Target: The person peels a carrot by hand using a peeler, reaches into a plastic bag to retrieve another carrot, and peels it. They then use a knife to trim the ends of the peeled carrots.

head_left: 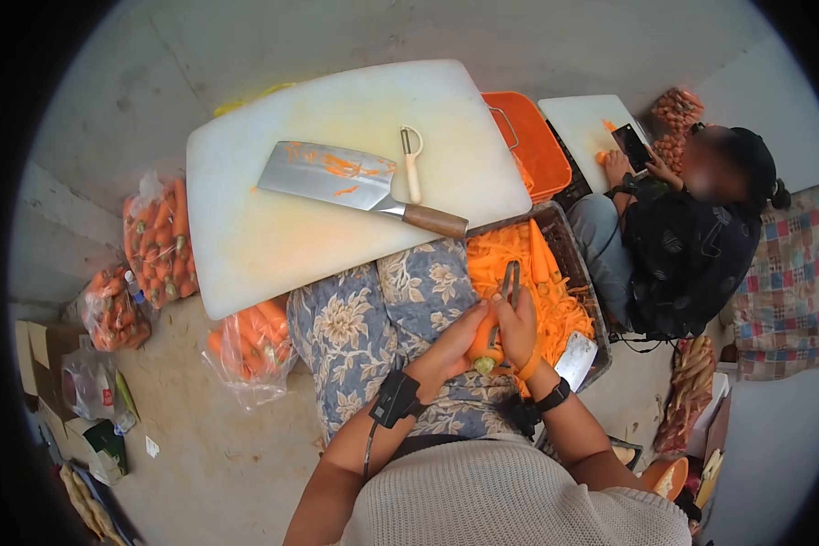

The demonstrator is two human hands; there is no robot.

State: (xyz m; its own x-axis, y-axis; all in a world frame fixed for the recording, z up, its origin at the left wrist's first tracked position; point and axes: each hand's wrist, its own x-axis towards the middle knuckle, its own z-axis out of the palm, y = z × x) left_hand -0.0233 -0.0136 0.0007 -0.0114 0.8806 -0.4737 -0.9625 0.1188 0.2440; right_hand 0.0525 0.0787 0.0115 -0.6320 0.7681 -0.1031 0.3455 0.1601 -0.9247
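My left hand (457, 344) is wrapped round a carrot (483, 348), its green-tipped end pointing towards me. Closed beside it, my right hand (517, 329) grips a dark metal peeler (514, 276) whose looped end sticks out past the fingers. Both hands are over my lap, at the edge of a dark crate (601, 338) full of peeled carrots and orange shreds (555, 309). On the white cutting board (337, 109) ahead lie a cleaver (328, 175) with shreds on its blade and a pale-handled peeler (411, 168).
Bags of carrots (161, 241) stand at the left; another bag (250, 346) lies near my knees. An orange bin (528, 136) is behind the crate. A wide blade (575, 361) rests at the crate's near side. At right, a person (682, 246) holds a phone (631, 147) over another board.
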